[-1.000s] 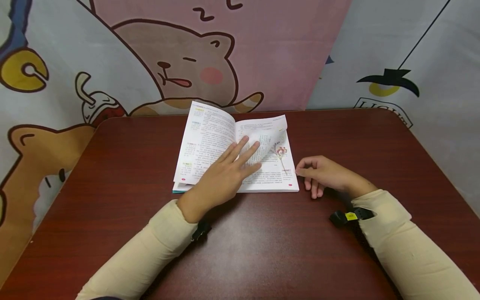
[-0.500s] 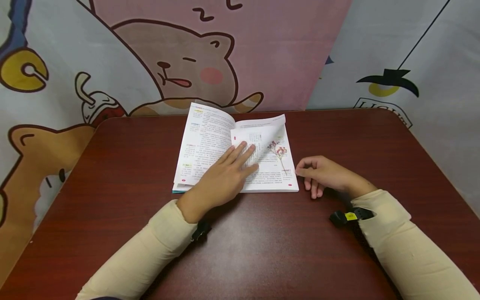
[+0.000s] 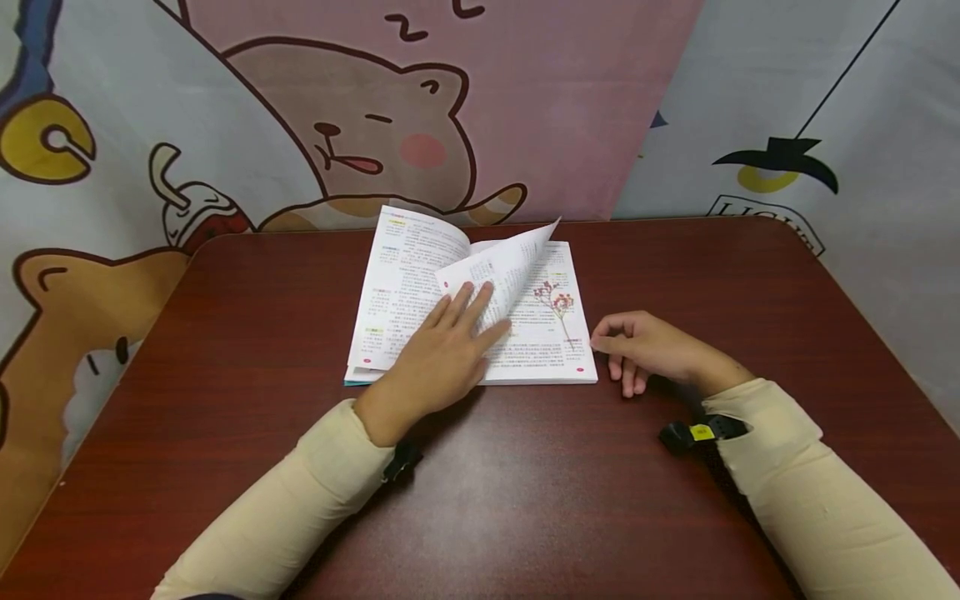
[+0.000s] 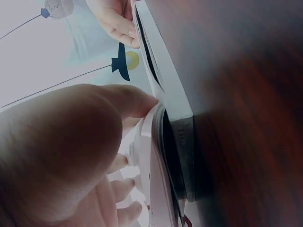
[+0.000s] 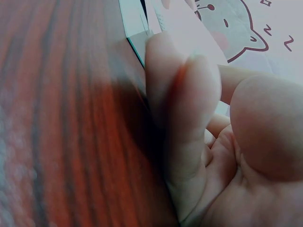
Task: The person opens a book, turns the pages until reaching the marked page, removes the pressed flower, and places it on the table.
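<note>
An open book (image 3: 405, 308) lies on the table, printed with small text and a red flower picture on its right-hand page. Across its middle rests my left hand (image 3: 438, 358), fingers spread and nearly straight. A turning page (image 3: 517, 258) bends up beside these fingers, its top corner raised. In the left wrist view the left thumb (image 4: 135, 101) touches the near edge of the book (image 4: 170, 85). My right hand (image 3: 656, 346) is at the book's right edge, thumb and forefinger pinching there, other fingers loosely bent below. In the right wrist view its fingers (image 5: 189, 109) hide the contact point.
The dark red wooden table (image 3: 525, 500) spreads around the book. Behind it hangs a cartoon-printed cloth (image 3: 570, 108). Each wrist wears a black strap device, such as the right one (image 3: 701, 433), at a beige sleeve (image 3: 832, 492).
My left hand has slid slightly left and toward me. The page under it has shifted left and curled further over, uncovering more of the flower picture. The right hand has stayed put.
</note>
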`<state>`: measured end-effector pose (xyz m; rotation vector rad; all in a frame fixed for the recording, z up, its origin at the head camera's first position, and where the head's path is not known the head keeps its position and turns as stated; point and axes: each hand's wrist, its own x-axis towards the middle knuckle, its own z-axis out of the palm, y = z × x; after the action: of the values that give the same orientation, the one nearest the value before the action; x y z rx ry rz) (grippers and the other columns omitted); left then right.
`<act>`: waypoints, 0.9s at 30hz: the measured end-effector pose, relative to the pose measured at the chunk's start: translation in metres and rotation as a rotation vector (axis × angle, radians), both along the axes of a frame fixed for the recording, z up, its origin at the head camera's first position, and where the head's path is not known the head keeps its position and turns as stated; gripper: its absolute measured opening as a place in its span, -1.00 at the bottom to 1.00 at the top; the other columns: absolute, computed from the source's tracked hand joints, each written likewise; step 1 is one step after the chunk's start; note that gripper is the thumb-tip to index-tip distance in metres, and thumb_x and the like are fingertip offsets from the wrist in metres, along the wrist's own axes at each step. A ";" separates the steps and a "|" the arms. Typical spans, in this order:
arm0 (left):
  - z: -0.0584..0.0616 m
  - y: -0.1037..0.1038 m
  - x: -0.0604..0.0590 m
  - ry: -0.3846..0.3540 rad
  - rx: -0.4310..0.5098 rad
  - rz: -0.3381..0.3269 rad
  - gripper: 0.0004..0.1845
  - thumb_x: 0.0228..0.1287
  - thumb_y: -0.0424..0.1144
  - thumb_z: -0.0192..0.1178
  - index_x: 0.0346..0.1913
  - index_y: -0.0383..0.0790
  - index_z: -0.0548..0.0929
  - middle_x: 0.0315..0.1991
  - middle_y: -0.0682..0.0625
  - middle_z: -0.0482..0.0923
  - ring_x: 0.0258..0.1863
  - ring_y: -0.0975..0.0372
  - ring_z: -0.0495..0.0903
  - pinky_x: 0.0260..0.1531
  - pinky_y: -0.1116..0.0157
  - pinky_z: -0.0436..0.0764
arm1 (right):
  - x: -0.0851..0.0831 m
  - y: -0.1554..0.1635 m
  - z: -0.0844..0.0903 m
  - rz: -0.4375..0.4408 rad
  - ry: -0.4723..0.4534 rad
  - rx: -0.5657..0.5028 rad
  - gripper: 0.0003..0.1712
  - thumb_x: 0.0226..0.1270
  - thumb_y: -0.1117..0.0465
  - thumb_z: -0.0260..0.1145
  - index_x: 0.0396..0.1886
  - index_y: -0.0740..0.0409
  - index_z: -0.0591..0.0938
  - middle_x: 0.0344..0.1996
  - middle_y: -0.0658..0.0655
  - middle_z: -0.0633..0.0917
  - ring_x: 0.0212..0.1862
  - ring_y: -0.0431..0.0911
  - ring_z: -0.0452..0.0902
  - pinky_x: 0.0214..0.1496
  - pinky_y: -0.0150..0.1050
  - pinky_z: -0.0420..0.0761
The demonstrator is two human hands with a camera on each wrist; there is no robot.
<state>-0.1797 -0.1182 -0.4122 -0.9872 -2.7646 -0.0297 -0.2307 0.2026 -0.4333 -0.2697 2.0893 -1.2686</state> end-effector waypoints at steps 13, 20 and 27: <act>0.000 0.000 0.001 0.049 0.001 0.043 -0.41 0.33 -0.09 0.22 0.41 -0.04 0.45 0.56 -0.28 0.10 0.51 -0.24 0.14 0.41 -0.15 0.28 | 0.000 0.000 0.001 -0.002 -0.003 0.004 -0.67 0.53 0.09 0.17 0.01 0.30 0.51 -0.60 0.15 0.59 -0.71 -0.08 0.61 -0.64 -0.17 0.62; 0.000 -0.001 0.001 0.057 -0.020 0.082 -0.39 0.33 -0.06 0.23 0.43 -0.04 0.44 0.54 -0.29 0.13 0.48 -0.29 0.18 0.36 -0.19 0.33 | 0.000 -0.001 0.001 -0.003 -0.006 0.002 -0.65 0.53 0.08 0.18 0.01 0.31 0.51 -0.60 0.15 0.59 -0.71 -0.08 0.61 -0.64 -0.17 0.62; 0.002 0.000 0.001 -0.023 -0.047 0.125 -0.38 0.38 -0.03 0.17 0.47 -0.01 0.38 0.57 -0.29 0.07 0.48 -0.34 0.14 0.34 -0.23 0.33 | 0.000 0.000 0.000 0.003 -0.004 -0.010 -0.65 0.53 0.09 0.17 0.01 0.32 0.50 -0.60 0.15 0.58 -0.71 -0.08 0.61 -0.65 -0.18 0.62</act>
<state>-0.1784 -0.1186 -0.4107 -0.8278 -2.8548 0.0430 -0.2309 0.2029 -0.4336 -0.2739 2.0786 -1.2774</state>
